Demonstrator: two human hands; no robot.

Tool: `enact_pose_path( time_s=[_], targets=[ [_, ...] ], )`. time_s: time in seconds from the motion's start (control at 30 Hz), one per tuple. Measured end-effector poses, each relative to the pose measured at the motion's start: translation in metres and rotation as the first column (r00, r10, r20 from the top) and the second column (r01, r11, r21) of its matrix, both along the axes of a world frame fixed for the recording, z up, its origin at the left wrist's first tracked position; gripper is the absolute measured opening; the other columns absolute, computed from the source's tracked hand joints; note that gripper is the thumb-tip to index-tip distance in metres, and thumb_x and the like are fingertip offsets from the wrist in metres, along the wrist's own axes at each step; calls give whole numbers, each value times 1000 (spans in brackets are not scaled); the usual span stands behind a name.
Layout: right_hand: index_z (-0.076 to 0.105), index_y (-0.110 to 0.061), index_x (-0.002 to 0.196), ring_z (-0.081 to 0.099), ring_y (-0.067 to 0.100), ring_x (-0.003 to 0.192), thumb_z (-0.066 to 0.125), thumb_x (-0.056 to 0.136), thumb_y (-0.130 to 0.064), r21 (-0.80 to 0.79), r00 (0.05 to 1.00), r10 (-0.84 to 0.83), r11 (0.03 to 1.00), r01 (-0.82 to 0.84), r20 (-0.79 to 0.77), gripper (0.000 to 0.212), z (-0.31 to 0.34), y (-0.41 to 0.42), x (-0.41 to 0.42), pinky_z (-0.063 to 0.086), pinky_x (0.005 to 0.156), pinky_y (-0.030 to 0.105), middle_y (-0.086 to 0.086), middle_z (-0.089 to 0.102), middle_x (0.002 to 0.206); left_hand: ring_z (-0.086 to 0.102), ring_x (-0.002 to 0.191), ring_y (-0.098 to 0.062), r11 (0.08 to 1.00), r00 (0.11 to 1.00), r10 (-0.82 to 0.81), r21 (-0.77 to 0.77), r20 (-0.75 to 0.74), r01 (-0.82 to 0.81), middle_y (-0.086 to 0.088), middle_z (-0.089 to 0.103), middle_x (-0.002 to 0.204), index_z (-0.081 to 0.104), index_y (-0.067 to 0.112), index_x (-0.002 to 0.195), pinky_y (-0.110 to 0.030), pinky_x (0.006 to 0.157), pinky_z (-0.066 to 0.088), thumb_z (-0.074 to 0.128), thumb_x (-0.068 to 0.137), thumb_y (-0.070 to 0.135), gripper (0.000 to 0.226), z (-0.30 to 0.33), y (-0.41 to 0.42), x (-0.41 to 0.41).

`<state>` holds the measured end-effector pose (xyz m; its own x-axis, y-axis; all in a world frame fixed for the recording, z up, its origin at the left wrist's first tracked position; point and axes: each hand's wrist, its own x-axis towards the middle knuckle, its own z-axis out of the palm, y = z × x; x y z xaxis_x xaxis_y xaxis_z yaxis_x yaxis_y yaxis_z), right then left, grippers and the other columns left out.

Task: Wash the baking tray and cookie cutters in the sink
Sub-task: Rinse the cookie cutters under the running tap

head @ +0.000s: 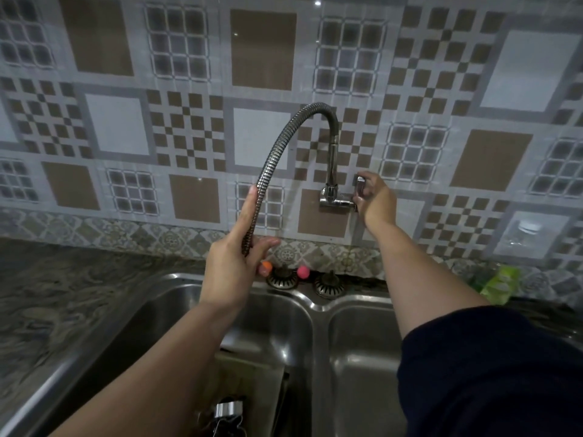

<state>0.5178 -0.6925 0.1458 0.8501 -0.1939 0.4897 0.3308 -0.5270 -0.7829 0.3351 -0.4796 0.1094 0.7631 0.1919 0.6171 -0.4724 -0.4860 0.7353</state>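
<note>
My left hand (235,263) grips the lower end of the flexible metal faucet hose (285,137), index finger stretched up along it, above the left basin of the steel double sink (317,305). At the tiled wall my right hand (375,200) pinches the faucet's tap handle (360,184). A baking tray (249,373) lies in the left basin, partly hidden under my left forearm. Shiny metal cookie cutters (227,410) rest on it at the frame's bottom edge. No water is visible from the hose.
Two metal drain strainers (282,277) sit on the sink's back ledge, with an orange ball (266,265) and a pink ball (303,271) beside them. A green bottle (497,283) lies on the marbled counter (47,294) at right. The right basin holds nothing visible.
</note>
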Motion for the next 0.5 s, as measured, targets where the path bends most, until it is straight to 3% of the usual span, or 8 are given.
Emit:
enact_pose_path(
  time_s=[0.13, 0.23, 0.3, 0.37, 0.5],
  targets=[
    [61, -19, 97, 50, 7, 66, 49, 91, 0, -47, 996, -16, 999, 21, 86, 23, -2, 1, -11, 42, 58, 12, 0, 55, 78, 57, 50, -3, 1000, 1000, 23, -14, -3, -23, 9, 59, 61, 13, 65, 137, -26, 67, 58, 65, 88, 11, 90, 0, -1, -1],
    [60, -18, 76, 50, 4, 62, 52, 89, -11, -92, 982, -112, 988, 127, 150, 17, -7, 1, -20, 39, 59, 17, 0, 55, 74, 59, 51, -3, 999, 999, 38, -8, 9, -38, 10, 59, 60, 13, 66, 137, -27, 68, 59, 65, 88, 11, 90, -1, -2, -1],
    [60, -16, 82, 56, 2, 69, 55, 89, -3, -66, 992, -65, 995, 73, 112, 15, -15, -1, -26, 43, 65, 15, 1, 61, 83, 59, 50, -1, 999, 999, 34, -9, 8, -34, 14, 59, 60, 13, 65, 137, -25, 67, 58, 65, 88, 11, 90, -1, -2, -1],
    [63, -10, 86, 65, 12, 81, 54, 87, 6, -34, 990, -65, 997, 70, 127, 18, -26, -4, -27, 48, 72, 17, 8, 69, 94, 58, 51, -3, 999, 1000, 23, -23, 1, -23, 11, 58, 58, 14, 64, 138, -24, 67, 58, 64, 89, 11, 88, -1, -3, -1],
    [62, -11, 94, 66, 29, 95, 48, 87, 6, -82, 995, 2, 997, 6, 99, 24, -34, -8, -32, 52, 82, 33, 17, 69, 106, 59, 53, -7, 998, 1000, -11, -68, -20, 10, 12, 63, 63, 14, 63, 138, -16, 64, 54, 62, 90, 8, 87, 0, -4, -4]
  ],
)
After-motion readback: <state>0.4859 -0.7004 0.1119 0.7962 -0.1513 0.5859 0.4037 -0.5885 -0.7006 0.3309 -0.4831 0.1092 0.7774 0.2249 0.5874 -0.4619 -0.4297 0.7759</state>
